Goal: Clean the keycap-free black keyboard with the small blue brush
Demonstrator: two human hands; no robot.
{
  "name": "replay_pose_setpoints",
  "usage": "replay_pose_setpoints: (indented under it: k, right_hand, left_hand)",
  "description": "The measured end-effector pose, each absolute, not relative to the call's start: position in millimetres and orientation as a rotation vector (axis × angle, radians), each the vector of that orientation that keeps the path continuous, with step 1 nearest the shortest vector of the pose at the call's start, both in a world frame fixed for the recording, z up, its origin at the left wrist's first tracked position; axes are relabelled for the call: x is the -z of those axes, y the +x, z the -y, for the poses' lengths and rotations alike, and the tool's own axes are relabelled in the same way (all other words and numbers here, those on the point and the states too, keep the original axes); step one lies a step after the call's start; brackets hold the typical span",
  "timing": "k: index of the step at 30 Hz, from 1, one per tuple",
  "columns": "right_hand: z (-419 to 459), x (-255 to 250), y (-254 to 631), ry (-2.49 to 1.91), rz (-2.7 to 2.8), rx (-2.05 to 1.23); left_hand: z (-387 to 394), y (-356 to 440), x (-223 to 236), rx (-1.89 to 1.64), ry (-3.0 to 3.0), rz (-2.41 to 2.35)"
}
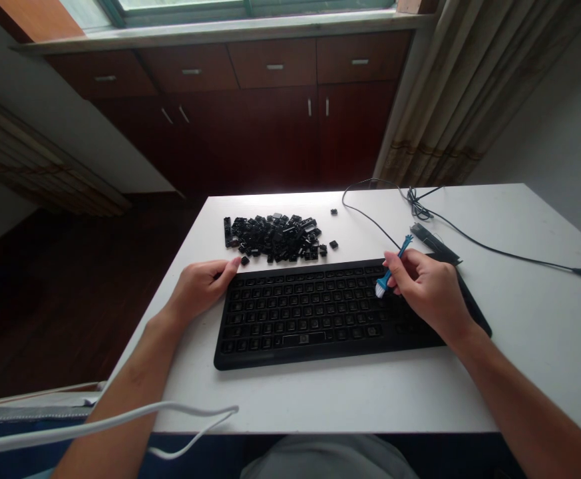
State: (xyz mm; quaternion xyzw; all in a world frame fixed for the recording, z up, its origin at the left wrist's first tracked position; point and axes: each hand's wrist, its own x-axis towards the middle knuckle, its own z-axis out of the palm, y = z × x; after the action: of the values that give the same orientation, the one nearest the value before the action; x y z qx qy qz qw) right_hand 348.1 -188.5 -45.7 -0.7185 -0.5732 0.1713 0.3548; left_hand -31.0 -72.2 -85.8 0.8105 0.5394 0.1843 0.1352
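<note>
While the right hand point(430, 286) holds a blue brush point(392, 273) between thumb and fingers, its white bristles point down at the far part of a black keyboard point(300, 309), right of the middle. The brush is tilted, its handle end up and leaning toward the far right corner of the white surface point(520, 319). The keyboard lies across the middle of the surface, nearer its near edge than its far edge, with open key sockets showing in rows; the right hand and wrist hide part of its right end.

At the keyboard's far left corner is the left hand point(203, 283), its fingers curled and narrow, the thumb beside the rim; whether they pinch the rim, I cannot tell. A loose keycap point(245, 260) lies just beside the thumb tip.

Beyond the keyboard, toward the surface's far left corner, is a heap of black keycaps point(275, 238), with a few lying apart to its right. A dark strip-like piece point(434, 243) lies beyond the right hand. A thin black cable point(494, 251) loops near the far edge, bunches up, and runs to the right edge. At the near left, a white cord point(100, 424) passes in front of the left forearm.
</note>
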Motion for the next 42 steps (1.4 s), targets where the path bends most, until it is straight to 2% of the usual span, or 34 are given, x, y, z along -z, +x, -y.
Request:
replay_pose_setpoints:
  k: [10,19,42]
  right_hand:
    - [188.8,47.5,350.0,-1.832,1.562,-0.384]
    - [189.4,49.4,349.3,-1.765,1.760,-0.136]
    - [190.7,54.1,349.7,-1.435,1.894,-0.232]
  left_hand:
    - [71.9,-31.5,85.9,-0.531,2.350,-1.565]
    - [71.8,-33.1,87.2,-0.530,2.335,-1.558]
    - [72.3,-31.4,87.1,-0.544,2.336,-1.580]
